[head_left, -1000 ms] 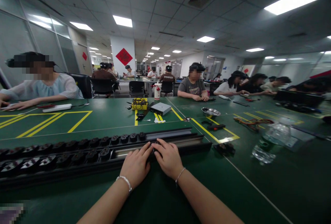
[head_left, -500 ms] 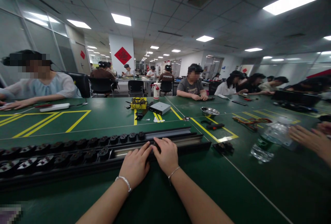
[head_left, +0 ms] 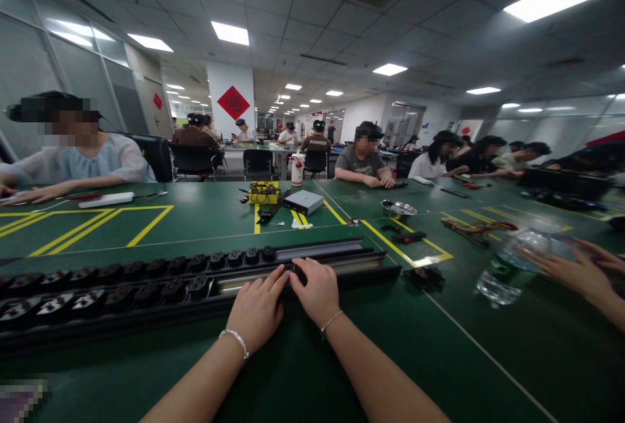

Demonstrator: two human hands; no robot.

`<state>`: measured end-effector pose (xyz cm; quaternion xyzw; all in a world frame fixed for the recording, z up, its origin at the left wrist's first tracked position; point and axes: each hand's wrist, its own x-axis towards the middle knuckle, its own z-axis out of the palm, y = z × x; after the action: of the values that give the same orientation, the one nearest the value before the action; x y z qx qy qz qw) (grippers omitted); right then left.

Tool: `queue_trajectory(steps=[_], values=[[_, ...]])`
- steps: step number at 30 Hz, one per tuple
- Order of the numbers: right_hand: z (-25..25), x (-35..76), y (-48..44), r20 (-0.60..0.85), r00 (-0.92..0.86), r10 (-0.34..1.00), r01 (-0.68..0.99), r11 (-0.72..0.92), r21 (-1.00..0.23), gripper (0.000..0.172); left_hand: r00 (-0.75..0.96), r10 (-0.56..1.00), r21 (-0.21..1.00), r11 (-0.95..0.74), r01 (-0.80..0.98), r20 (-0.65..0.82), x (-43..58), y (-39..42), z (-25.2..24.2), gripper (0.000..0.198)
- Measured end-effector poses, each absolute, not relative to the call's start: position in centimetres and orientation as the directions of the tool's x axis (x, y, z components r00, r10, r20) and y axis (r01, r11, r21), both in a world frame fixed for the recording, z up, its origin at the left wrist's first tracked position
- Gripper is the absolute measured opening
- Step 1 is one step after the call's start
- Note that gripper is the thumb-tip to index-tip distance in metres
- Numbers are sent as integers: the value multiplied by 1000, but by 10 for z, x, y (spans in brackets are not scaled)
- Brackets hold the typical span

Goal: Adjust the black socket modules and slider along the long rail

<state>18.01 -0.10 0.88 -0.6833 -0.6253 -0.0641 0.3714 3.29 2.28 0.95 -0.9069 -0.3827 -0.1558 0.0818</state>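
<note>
Two long black rails lie side by side across the green table; the front rail (head_left: 359, 265) is under my hands. Black socket modules (head_left: 173, 289) with metal contacts line its left part, while its right part shows a bare metallic channel. My left hand (head_left: 258, 306) has its fingers bent over the front rail, fingertips against a small black piece (head_left: 299, 273) that looks like another socket module. From the other side my right hand (head_left: 315, 289) grips the same piece, its fingers covering much of it. The rear rail (head_left: 332, 245) carries a similar row of modules.
A water bottle (head_left: 508, 270) stands at right beside a co-worker's hands (head_left: 581, 273). Black parts (head_left: 424, 277) lie past the rails' right end. Farther back are a metal bowl (head_left: 398, 208), a grey box (head_left: 303, 202) and bundled wires (head_left: 476, 230). Other people sit around the table.
My right hand has shifted slightly, and more of the black piece shows under its fingers. My left hand is nearly still. The co-worker's hands at right have moved left, towards the bottle.
</note>
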Motion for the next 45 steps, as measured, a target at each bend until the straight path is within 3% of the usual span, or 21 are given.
queue_trajectory(steps=[18, 45], values=[[8, 178, -1, 565, 291, 772, 901, -21, -434, 32, 641, 699, -2, -675, 737, 315, 34, 22, 13, 53], [5, 178, 2, 593, 288, 752, 908, -17, -419, 34, 643, 698, -16, -673, 739, 316, 34, 21, 12, 55]])
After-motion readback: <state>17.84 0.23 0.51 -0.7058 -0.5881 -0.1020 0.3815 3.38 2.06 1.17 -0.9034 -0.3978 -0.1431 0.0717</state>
